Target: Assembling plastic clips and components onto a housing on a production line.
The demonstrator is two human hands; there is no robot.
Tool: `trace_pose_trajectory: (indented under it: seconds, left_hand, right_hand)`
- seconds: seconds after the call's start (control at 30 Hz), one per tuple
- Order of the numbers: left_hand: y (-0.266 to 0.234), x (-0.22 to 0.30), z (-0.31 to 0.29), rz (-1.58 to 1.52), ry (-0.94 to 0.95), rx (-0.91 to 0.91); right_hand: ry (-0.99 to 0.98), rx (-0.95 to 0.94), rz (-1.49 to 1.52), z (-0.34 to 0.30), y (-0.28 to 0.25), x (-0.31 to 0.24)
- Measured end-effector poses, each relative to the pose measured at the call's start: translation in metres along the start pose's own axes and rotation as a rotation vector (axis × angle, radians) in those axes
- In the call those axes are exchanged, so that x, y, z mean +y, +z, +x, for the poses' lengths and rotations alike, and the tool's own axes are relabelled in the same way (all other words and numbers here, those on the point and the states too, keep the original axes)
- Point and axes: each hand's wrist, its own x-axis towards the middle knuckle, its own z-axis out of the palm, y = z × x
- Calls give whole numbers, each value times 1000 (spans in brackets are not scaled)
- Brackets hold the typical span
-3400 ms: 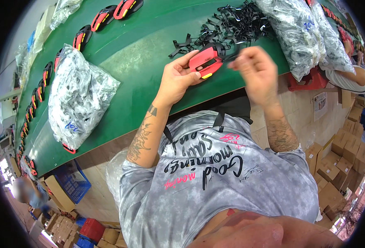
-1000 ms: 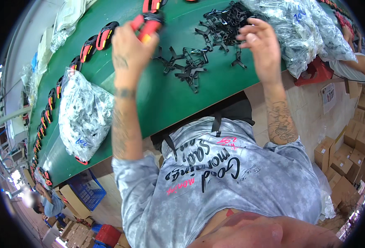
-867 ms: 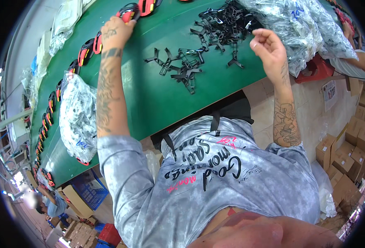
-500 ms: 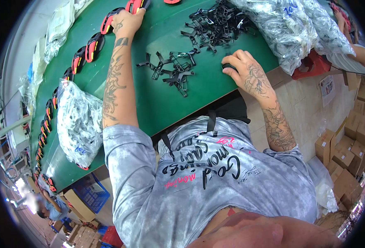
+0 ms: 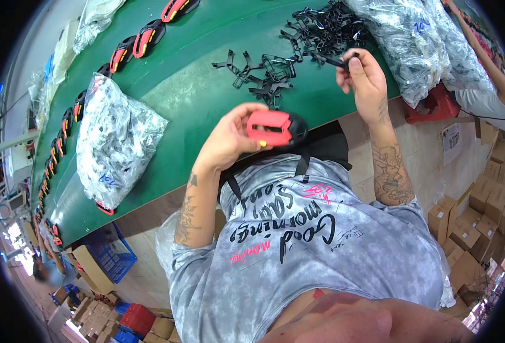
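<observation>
Green counter [image 5: 207, 97] ahead: hold red-and-black casing [image 5: 275, 127], gripped in left hand [image 5: 232, 140] above its near edge, steady while right hand [image 5: 364, 80] fingers, pinched on black clip [image 5: 344, 59], bring it squarely over.

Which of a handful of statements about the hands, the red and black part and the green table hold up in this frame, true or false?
1. The left hand holds a red and black part. True.
2. The right hand rests flat and empty on the table. False: it is raised and pinches a small black clip.
3. Loose black clips lie on the green table. True.
4. The clear bag of parts lies at the person's right. False: it lies at the left, beyond the left hand.
5. A row of red and black parts runs along the far edge. True.
</observation>
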Motion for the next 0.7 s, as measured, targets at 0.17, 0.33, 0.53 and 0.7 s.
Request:
trace_pose_trajectory:
  seconds: [0.17, 0.33, 0.53, 0.7]
  left_hand:
    - [10, 24, 52, 31, 81, 91]
    - [23, 10, 63, -270, 244, -17]
    - [28, -3, 61, -297, 264, -51]
    - [23, -7, 59, -278, 291, -71]
  right_hand:
    - [11, -163, 325, 10, 28, -37]
    - [74, -198, 13, -12, 38, -48]
    - [19, -2, -439, -34, 52, -21]
    - [23, 46, -418, -31, 62, -19]
